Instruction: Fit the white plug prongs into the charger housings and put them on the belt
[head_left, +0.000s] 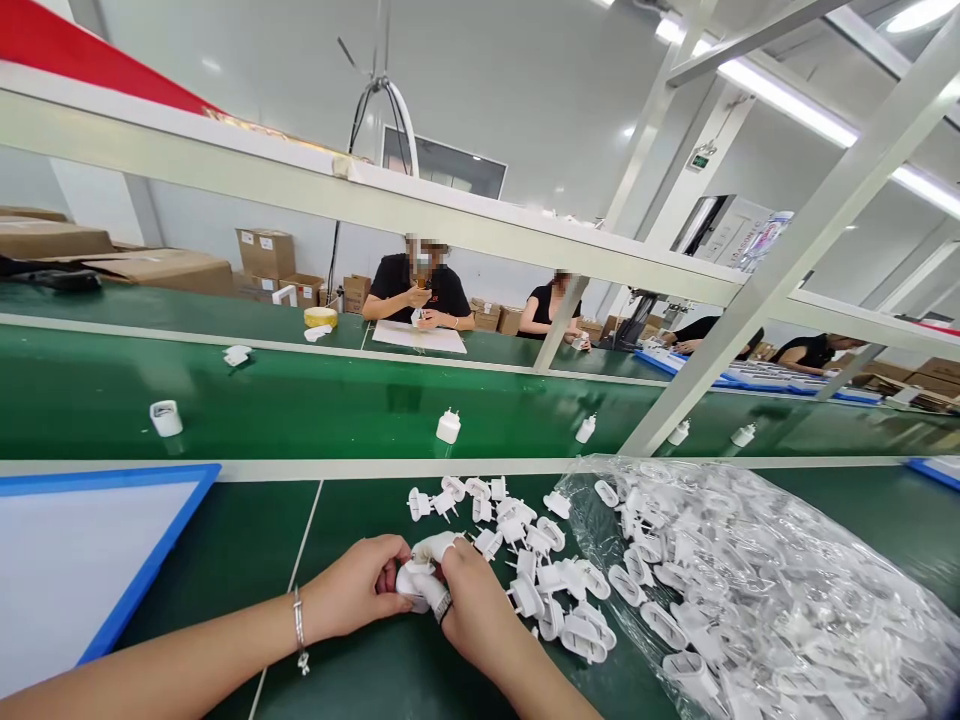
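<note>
We see our left hand (352,590) and our right hand (476,610) both closed around a white plastic plug adapter (415,585), held over the green surface (352,520) just left of a pile of loose white plug parts (525,570), and a clear plastic bag (750,590) of more parts lies right of this pile.

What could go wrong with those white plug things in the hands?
The white plug part is pinched between the left hand and right hand, so it might slip and fall. The loose plug parts lie heaped beside the clear plastic bag, so a bump might scatter them toward the green conveyor belt.
</note>
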